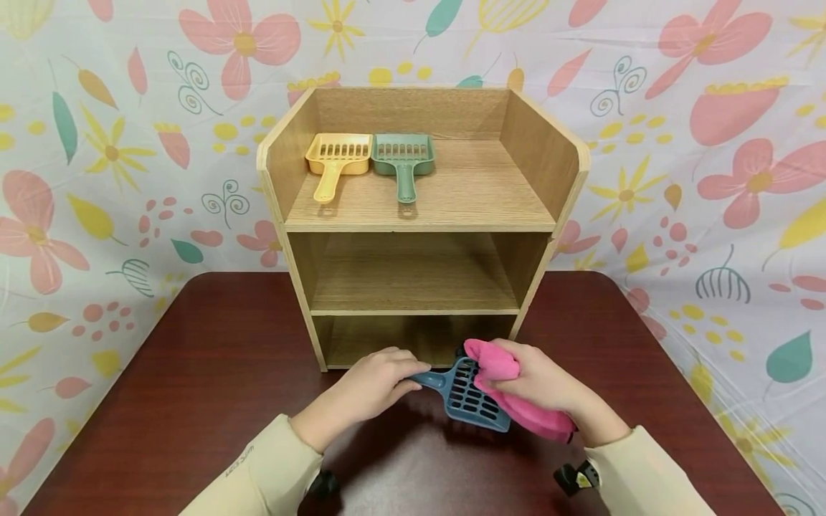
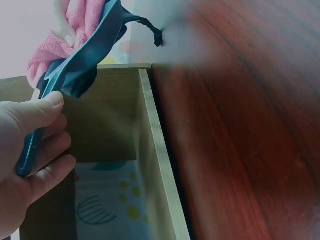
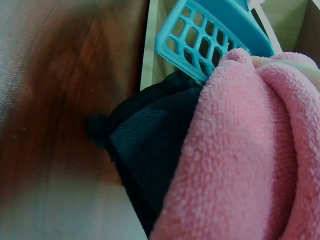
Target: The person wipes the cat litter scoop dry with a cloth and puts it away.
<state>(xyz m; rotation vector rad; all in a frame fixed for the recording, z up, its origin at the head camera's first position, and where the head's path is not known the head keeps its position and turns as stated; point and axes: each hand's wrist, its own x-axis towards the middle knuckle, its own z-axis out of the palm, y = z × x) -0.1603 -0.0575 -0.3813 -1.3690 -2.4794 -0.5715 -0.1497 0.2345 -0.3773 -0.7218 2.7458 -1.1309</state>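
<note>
A blue slotted litter scoop point(image 1: 476, 398) is held over the table in front of the shelf. My left hand point(image 1: 382, 380) grips its handle, thumb on top and fingers curled beneath, as the left wrist view shows. My right hand point(image 1: 538, 380) holds a bunched pink cloth point(image 1: 497, 362) against the scoop's right side. In the right wrist view the fluffy pink cloth point(image 3: 235, 150) covers part of the slotted scoop point(image 3: 200, 37), and a dark side of the cloth hangs below. Most of the right hand's fingers are hidden by the cloth.
A wooden shelf unit point(image 1: 413, 228) stands behind the hands on a dark red table point(image 1: 213, 373). On its top board lie a yellow litter scoop point(image 1: 338, 154) and a green litter scoop point(image 1: 404, 154), side by side at the left. A flower-patterned cloth point(image 1: 129, 143) hangs behind.
</note>
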